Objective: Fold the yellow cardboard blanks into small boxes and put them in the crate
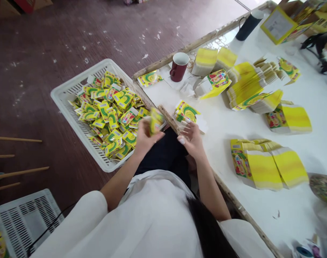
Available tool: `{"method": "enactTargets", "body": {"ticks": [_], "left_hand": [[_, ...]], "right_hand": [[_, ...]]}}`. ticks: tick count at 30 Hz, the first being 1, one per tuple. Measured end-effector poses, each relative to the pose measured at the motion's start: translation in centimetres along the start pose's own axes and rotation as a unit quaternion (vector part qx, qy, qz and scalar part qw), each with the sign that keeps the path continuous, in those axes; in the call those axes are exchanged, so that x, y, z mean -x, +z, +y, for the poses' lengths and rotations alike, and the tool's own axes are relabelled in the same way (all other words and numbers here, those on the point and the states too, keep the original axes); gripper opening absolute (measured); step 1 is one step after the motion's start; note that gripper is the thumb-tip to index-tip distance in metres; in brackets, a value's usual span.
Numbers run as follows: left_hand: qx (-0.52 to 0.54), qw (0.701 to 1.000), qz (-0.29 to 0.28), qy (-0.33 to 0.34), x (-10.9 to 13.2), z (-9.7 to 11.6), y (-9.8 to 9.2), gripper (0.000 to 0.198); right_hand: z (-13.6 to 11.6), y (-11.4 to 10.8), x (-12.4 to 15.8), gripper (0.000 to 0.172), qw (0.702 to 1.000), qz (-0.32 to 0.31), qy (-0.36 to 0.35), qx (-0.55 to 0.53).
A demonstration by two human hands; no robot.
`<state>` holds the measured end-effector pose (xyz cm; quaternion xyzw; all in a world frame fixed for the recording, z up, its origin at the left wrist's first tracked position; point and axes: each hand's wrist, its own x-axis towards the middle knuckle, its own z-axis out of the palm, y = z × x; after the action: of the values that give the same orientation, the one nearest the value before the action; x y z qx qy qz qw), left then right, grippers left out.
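Note:
My left hand [145, 136] is closed round a small folded yellow-green carton [155, 122], blurred by motion, just over the near rim of the white basket [69, 89]. My right hand [191, 138] rests at the table's near edge with its fingers bent, touching the bottom of a small stack of flat yellow-green cartons [186, 113]; whether it grips one is unclear. The basket holds several folded cartons [109, 111] in a heap.
On the white table [300, 218] lie several stacks of flat cartons [270, 166], [249, 87], a maroon mug [178, 66] and a dark flask [248, 25]. A second white crate [23, 218] sits at lower left; wooden sticks [17, 173] lie on the floor.

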<state>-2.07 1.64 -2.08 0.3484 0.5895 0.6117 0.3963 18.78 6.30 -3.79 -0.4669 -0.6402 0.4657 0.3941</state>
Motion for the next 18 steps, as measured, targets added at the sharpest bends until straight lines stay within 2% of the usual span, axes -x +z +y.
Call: {"method": "enactTargets", "body": {"ticks": [2,3,4,7,9,12,14,18], "left_hand": [[0.148,0.976,0.149,-0.059,-0.8,-0.6,-0.3,0.056],[0.185,0.961,0.185,-0.086,-1.0,-0.9,-0.4,0.052],[0.2,0.954,0.19,-0.114,-1.0,-1.1,-0.4,0.049],[0.193,0.955,0.129,-0.183,-0.2,-1.5,0.3,0.047],[0.182,0.957,0.096,-0.205,0.7,-1.7,0.9,0.05],[0.16,0.962,0.067,-0.211,1.7,-1.8,1.7,0.055],[0.15,0.966,0.025,-0.21,2.2,-1.9,2.2,0.06],[0.162,0.966,-0.064,-0.189,2.8,-1.9,3.3,0.08]], "right_hand": [[0.4,-1.5,-2.0,0.041,0.986,0.084,0.053,0.136],[0.6,-2.3,-3.0,0.033,0.973,0.113,0.076,0.185],[0.7,-2.8,-3.8,0.029,0.961,0.132,0.095,0.223],[1.1,-3.4,-5.6,0.024,0.944,0.137,0.123,0.272],[1.3,-3.2,-6.1,0.023,0.939,0.13,0.134,0.29],[1.1,-2.8,-6.4,0.032,0.938,0.128,0.137,0.29],[0.6,-2.7,-6.3,0.036,0.942,0.134,0.136,0.275],[-1.0,-2.3,-4.4,0.03,0.961,0.131,0.123,0.211]]}}
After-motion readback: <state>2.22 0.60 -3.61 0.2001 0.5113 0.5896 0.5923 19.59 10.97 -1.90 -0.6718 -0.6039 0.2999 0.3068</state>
